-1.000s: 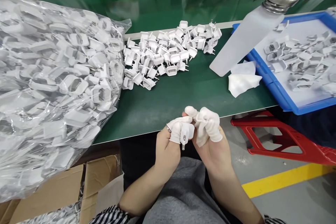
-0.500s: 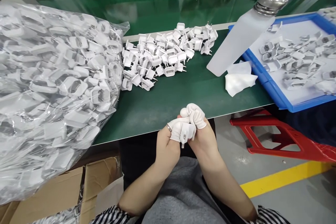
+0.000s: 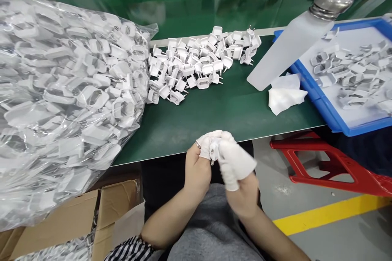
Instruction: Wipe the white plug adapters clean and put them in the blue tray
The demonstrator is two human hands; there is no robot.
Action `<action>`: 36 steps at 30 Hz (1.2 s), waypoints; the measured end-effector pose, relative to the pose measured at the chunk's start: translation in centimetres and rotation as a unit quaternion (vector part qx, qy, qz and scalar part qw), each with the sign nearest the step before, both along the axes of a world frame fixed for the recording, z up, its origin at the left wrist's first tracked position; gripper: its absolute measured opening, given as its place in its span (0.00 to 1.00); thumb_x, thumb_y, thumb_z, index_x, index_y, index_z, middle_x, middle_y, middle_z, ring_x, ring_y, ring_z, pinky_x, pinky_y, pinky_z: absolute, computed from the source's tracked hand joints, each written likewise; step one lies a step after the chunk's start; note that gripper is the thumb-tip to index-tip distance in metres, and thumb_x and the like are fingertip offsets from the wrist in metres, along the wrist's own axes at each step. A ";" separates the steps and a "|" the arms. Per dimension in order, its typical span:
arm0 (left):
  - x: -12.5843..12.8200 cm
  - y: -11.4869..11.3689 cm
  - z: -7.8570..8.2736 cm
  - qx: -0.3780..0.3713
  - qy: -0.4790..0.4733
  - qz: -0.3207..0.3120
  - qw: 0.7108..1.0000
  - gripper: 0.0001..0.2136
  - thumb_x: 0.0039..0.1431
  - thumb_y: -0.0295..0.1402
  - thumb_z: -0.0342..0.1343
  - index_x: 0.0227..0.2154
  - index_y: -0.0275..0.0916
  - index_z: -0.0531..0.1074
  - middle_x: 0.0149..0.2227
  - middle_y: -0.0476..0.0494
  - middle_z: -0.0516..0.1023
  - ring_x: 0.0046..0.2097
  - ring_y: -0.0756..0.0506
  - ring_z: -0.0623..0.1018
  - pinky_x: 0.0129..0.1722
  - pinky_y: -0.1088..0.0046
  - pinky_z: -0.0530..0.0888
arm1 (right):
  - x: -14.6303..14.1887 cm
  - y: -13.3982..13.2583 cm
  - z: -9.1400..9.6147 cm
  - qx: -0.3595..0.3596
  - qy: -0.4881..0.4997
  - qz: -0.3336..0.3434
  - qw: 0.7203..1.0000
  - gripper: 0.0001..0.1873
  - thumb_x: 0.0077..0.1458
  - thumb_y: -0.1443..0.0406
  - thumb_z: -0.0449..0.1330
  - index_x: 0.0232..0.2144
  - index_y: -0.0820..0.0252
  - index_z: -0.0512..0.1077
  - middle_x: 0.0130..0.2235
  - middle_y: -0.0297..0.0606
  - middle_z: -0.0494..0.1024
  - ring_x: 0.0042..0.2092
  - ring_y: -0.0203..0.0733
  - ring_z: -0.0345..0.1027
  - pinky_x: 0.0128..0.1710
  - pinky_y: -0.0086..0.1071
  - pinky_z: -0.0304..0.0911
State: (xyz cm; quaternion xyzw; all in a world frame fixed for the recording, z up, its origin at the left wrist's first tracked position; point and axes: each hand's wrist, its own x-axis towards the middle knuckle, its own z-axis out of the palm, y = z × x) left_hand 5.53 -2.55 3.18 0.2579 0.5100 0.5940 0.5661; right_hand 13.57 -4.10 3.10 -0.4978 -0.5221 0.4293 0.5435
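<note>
Green workbench [image 3: 190,118], running across the view. Clear plastic bag [image 3: 76,89], bulging, packed with white plug housings, at the bench's left. Blue tray [image 3: 318,104], paper-lined, further white housings inside, at the right. Cardboard box [image 3: 113,195], flaps open, below the bag. Red plastic stool [image 3: 294,144], on the floor beneath the tray. Heap of white two-pin plug housings [image 3: 196,61], loose on the bench just beside the bag. Frosted bottle [image 3: 288,53], metal-topped, tilted in view, overlapping the tray's corner. Left hand [image 3: 199,167], in front of the bench edge: thumb and fingers pinching one plug. Right hand [image 3: 243,195], beside it, slightly blurred: fingers gripping a folded wipe and bearing on the plug's right side. Loose white cloth [image 3: 286,97], crumpled, near the bottle's base. Folded wipe [image 3: 240,159], its free corner now flared outward where half a second ago it sat bunched; the plug body is more covered, which suggests the piece is being rubbed. White finger cots [image 3: 204,147], on both hands. White plug [image 3: 214,149], between the hands, pins toward the wearer. Ring [image 3: 198,144], on a left finger.
</note>
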 end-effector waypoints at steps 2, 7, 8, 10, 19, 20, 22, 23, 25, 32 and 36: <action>0.2 -0.2 -0.3 0.010 0.018 0.010 1.000 0.07 0.53 0.30 0.51 0.28 0.38 0.74 0.30 0.47 0.76 0.33 0.48 0.74 0.35 0.73 0.71 | -0.4 -0.1 -0.2 0.028 -0.063 0.039 0.997 0.15 0.52 0.64 0.54 0.43 0.49 0.70 0.44 0.36 0.75 0.52 0.48 0.62 0.55 0.47 0.53; 0.3 -0.3 -0.2 0.005 -0.034 -0.010 0.999 0.05 0.51 0.29 0.51 0.24 0.38 0.71 0.23 0.51 0.73 0.27 0.50 0.72 0.26 0.76 0.68 | -1.0 0.2 -1.2 0.061 -0.096 0.017 0.993 0.18 0.55 0.65 0.49 0.48 0.48 0.66 0.50 0.35 0.70 0.57 0.46 0.55 0.58 0.47 0.45; 0.3 -0.2 0.0 -0.013 -0.050 0.010 0.999 0.04 0.49 0.28 0.52 0.22 0.38 0.71 0.21 0.52 0.72 0.25 0.51 0.71 0.26 0.77 0.68 | -1.1 0.1 -1.5 0.069 -0.097 0.017 0.993 0.20 0.54 0.65 0.50 0.50 0.49 0.64 0.53 0.36 0.67 0.58 0.47 0.53 0.58 0.48 0.45; 0.2 0.1 0.3 -0.046 -0.072 0.045 0.995 0.03 0.45 0.26 0.52 0.21 0.38 0.70 0.20 0.53 0.71 0.24 0.51 0.71 0.25 0.77 0.68 | -1.3 -0.2 -2.0 0.085 -0.096 0.015 0.992 0.24 0.52 0.64 0.53 0.53 0.50 0.60 0.57 0.36 0.60 0.59 0.49 0.49 0.58 0.49 0.45; -0.7 -0.1 0.3 0.040 0.055 -0.062 0.996 0.09 0.52 0.31 0.49 0.19 0.37 0.68 0.16 0.52 0.64 0.19 0.53 0.61 0.19 0.78 0.60 | -0.5 1.7 -0.4 0.054 -0.046 0.092 0.993 0.19 0.57 0.61 0.46 0.50 0.49 0.64 0.53 0.37 0.66 0.59 0.47 0.51 0.57 0.47 0.48; -1.0 0.0 0.4 0.046 0.060 -0.091 0.993 0.09 0.52 0.30 0.49 0.19 0.37 0.68 0.16 0.52 0.64 0.19 0.53 0.61 0.19 0.78 0.60 | -0.3 1.8 -0.3 0.052 -0.030 0.111 0.992 0.18 0.57 0.59 0.46 0.49 0.49 0.65 0.54 0.37 0.66 0.59 0.47 0.51 0.57 0.47 0.49; -1.7 0.2 0.9 0.056 0.052 -0.150 0.986 0.08 0.49 0.27 0.48 0.18 0.36 0.67 0.16 0.52 0.64 0.20 0.53 0.62 0.20 0.78 0.60 | 0.2 1.9 -0.1 0.048 0.004 0.147 0.988 0.18 0.57 0.57 0.47 0.48 0.49 0.66 0.55 0.36 0.65 0.58 0.47 0.51 0.56 0.45 0.50; -2.0 0.4 1.0 0.057 0.045 -0.178 0.981 0.08 0.47 0.24 0.47 0.17 0.36 0.66 0.16 0.52 0.64 0.20 0.53 0.62 0.20 0.78 0.60 | 0.4 2.0 0.0 0.044 0.016 0.164 0.985 0.18 0.56 0.56 0.47 0.47 0.50 0.67 0.55 0.36 0.64 0.58 0.48 0.52 0.56 0.44 0.51; -2.6 0.8 1.3 0.044 0.039 -0.231 0.971 0.08 0.42 0.21 0.45 0.14 0.36 0.64 0.15 0.53 0.64 0.19 0.54 0.62 0.19 0.79 0.59 | 0.7 2.0 0.4 0.029 0.020 0.192 0.981 0.18 0.55 0.55 0.49 0.44 0.52 0.70 0.56 0.36 0.62 0.56 0.49 0.56 0.54 0.44 0.54; -2.6 1.3 1.9 -0.004 0.058 -0.285 0.957 0.07 0.43 0.24 0.46 0.14 0.36 0.65 0.14 0.51 0.67 0.19 0.52 0.65 0.20 0.78 0.62 | 0.2 2.4 1.7 -0.060 0.141 0.144 0.978 0.16 0.49 0.53 0.55 0.25 0.58 0.73 0.40 0.40 0.74 0.32 0.41 0.68 0.36 0.38 0.65; -2.1 1.0 2.6 0.008 0.103 -0.276 0.956 0.12 0.52 0.30 0.46 0.15 0.37 0.62 0.16 0.51 0.65 0.20 0.53 0.65 0.21 0.78 0.63 | -0.6 2.9 2.4 -0.151 0.293 0.101 0.939 0.17 0.45 0.53 0.58 0.18 0.60 0.72 0.21 0.35 0.71 0.17 0.32 0.58 0.15 0.29 0.57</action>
